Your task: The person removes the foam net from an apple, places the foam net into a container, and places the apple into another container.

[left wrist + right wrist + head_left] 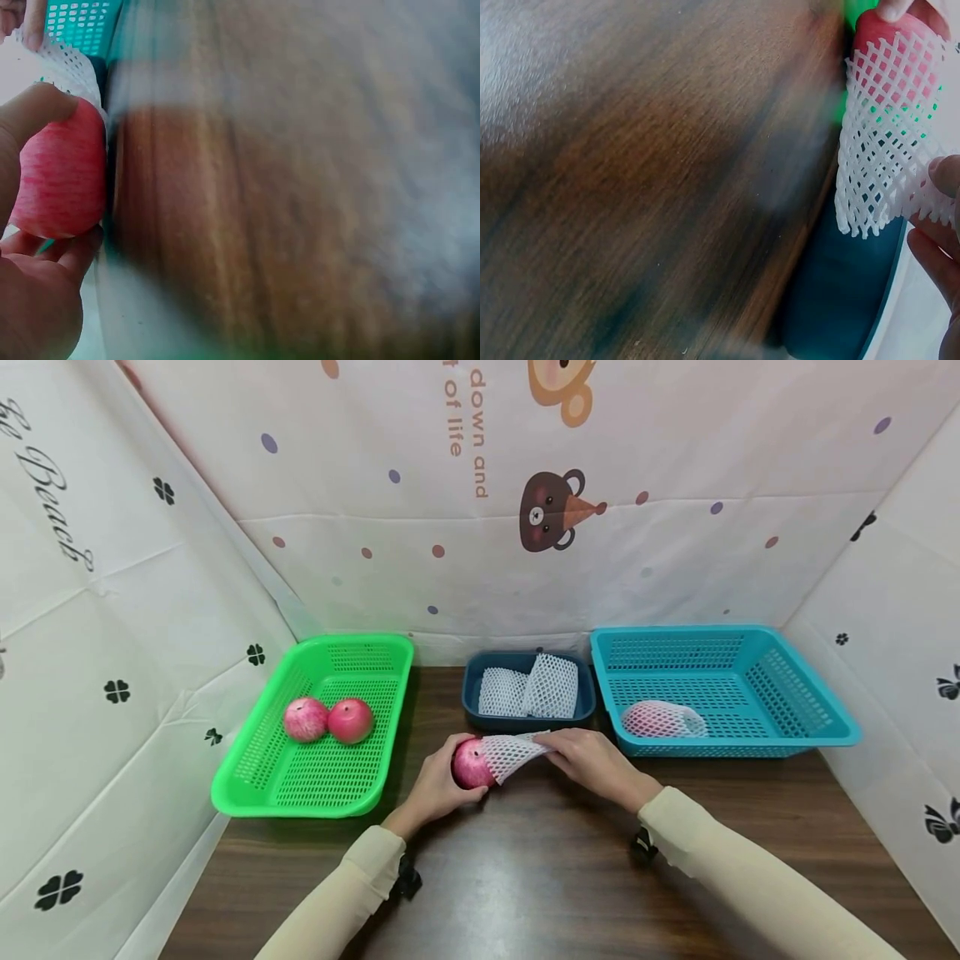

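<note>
Above the middle of the table, my left hand (438, 783) grips a red apple (471, 764), thumb on one side and fingers on the other, as the left wrist view also shows. A white foam net sleeve (513, 753) covers the apple's right part. My right hand (592, 762) pinches the sleeve's far end between thumb and fingers. In the right wrist view the net (889, 142) stretches from the apple (874, 28) toward the right thumb, and its loose part hangs without fruit inside.
Two apples (328, 720) lie in the green basket (315, 810) at left. The small dark blue basket (528, 724) at the back holds folded net sleeves (551, 687). In the blue basket (787, 742) at right lies a netted apple (660, 719). Printed cloth walls (450, 585) surround the table.
</note>
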Motion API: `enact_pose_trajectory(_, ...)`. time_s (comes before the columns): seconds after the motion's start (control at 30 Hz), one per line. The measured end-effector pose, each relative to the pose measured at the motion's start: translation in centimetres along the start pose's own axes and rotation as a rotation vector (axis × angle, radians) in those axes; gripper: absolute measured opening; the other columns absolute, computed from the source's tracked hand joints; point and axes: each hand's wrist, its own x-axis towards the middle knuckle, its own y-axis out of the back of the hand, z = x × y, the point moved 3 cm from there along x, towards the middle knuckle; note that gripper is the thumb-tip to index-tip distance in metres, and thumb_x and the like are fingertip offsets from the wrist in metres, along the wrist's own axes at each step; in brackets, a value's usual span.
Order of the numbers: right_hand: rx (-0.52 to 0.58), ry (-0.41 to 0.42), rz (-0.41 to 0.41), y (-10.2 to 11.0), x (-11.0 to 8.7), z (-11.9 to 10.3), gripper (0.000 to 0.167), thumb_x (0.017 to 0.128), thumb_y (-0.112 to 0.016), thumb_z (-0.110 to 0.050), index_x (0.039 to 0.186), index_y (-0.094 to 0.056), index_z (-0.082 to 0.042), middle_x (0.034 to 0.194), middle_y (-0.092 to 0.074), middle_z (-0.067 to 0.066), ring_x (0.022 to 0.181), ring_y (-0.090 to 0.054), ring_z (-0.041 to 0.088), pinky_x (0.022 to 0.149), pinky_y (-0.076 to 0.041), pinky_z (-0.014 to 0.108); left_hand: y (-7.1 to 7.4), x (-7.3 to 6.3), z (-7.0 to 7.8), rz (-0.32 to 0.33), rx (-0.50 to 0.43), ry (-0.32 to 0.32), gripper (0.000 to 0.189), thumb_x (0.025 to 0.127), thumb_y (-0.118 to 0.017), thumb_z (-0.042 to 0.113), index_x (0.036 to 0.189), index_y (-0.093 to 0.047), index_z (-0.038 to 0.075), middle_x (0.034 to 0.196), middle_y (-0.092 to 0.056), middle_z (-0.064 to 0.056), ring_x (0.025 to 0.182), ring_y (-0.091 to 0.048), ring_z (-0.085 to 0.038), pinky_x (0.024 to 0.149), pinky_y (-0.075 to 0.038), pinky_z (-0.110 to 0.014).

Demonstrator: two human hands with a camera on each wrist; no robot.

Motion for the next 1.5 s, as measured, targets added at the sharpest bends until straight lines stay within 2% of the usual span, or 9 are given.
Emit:
enact_pose_trajectory(0.27, 0.014, -0.004, 0.019, 0.2, 0.0, 0.0, 0.041, 0.088, -0.081, -0.009, 0.128, -0.072, -0.012, 0.119, -0.075, 0.006, 0.105, -0.072, 0.021, 0.089, -0.059, 0.041, 0.1, -0.1, -0.2, -0.047, -0.011, 0.052, 0.083, 0.071, -0.095, 0.021, 0.139, -0.049, 0.015, 0.13, -0.065, -0.007, 0.111, -0.065, -0.021, 0.097, -0.054, -0.04)
enact_pose_trajectory(0.43, 0.027, 0.02, 0.052, 0.5, 0.2, 0.0, 0.039, 0.088, -0.082, -0.009, 0.126, -0.073, -0.011, 0.115, -0.074, 0.006, 0.103, -0.071, 0.02, 0.089, -0.059, 0.039, 0.1, -0.1, -0.2, -0.047, -0.007, 0.063, 0.083, 0.071, -0.095, 0.021, 0.139, -0.049, 0.013, 0.129, -0.066, -0.009, 0.11, -0.066, -0.022, 0.096, -0.055, -0.04)
enact_pose_trajectory(0.67, 0.01, 0.081, 0.171, 1.8, 0.6, 0.1, 0.036, 0.086, -0.082, -0.007, 0.121, -0.073, -0.01, 0.105, -0.073, 0.007, 0.091, -0.07, 0.019, 0.08, -0.061, 0.038, 0.1, 0.0, 0.1, -0.03, -0.022, 0.046, 0.082, 0.071, -0.094, 0.02, 0.138, -0.048, 0.011, 0.128, -0.067, -0.01, 0.11, -0.066, -0.023, 0.096, -0.055, -0.042)
enact_pose_trajectory(0.83, 0.015, 0.124, 0.233, 2.7, 1.2, 0.1, 0.035, 0.086, -0.081, -0.004, 0.121, -0.074, -0.008, 0.104, -0.073, 0.007, 0.091, -0.071, 0.02, 0.078, -0.061, 0.038, 0.1, -0.1, 0.1, -0.021, -0.025, 0.043, 0.081, 0.07, -0.094, 0.019, 0.136, -0.048, 0.011, 0.126, -0.067, -0.011, 0.109, -0.067, -0.024, 0.095, -0.056, -0.043)
enact_pose_trajectory(1.07, 0.012, 0.114, 0.215, 3.9, 2.0, 0.0, 0.038, 0.088, -0.08, -0.003, 0.125, -0.072, -0.008, 0.11, -0.074, 0.009, 0.094, -0.073, 0.022, 0.08, -0.061, 0.039, 0.1, -0.2, 0.1, -0.003, -0.019, 0.027, 0.08, 0.069, -0.094, 0.018, 0.135, -0.049, 0.011, 0.122, -0.069, -0.013, 0.107, -0.068, -0.026, 0.093, -0.057, -0.045)
enact_pose_trajectory(1.3, 0.011, 0.124, 0.228, 5.5, 3.3, -0.3, 0.036, 0.089, -0.078, -0.003, 0.124, -0.07, -0.004, 0.114, -0.074, 0.012, 0.095, -0.074, 0.025, 0.08, -0.061, 0.04, 0.1, -0.2, 0.1, -0.009, -0.017, 0.043, 0.08, 0.069, -0.094, 0.017, 0.135, -0.05, 0.01, 0.121, -0.07, -0.012, 0.106, -0.069, -0.026, 0.092, -0.057, -0.044)
enact_pose_trajectory(1.5, 0.027, 0.078, 0.193, 6.4, 4.5, -0.5, 0.045, 0.095, -0.072, -0.006, 0.137, -0.058, -0.009, 0.125, -0.069, 0.015, 0.087, -0.073, 0.025, 0.075, -0.062, 0.04, 0.2, -0.2, 0.1, -0.014, -0.016, 0.046, 0.079, 0.07, -0.094, 0.019, 0.135, -0.049, 0.01, 0.122, -0.069, -0.011, 0.107, -0.069, -0.025, 0.092, -0.057, -0.045)
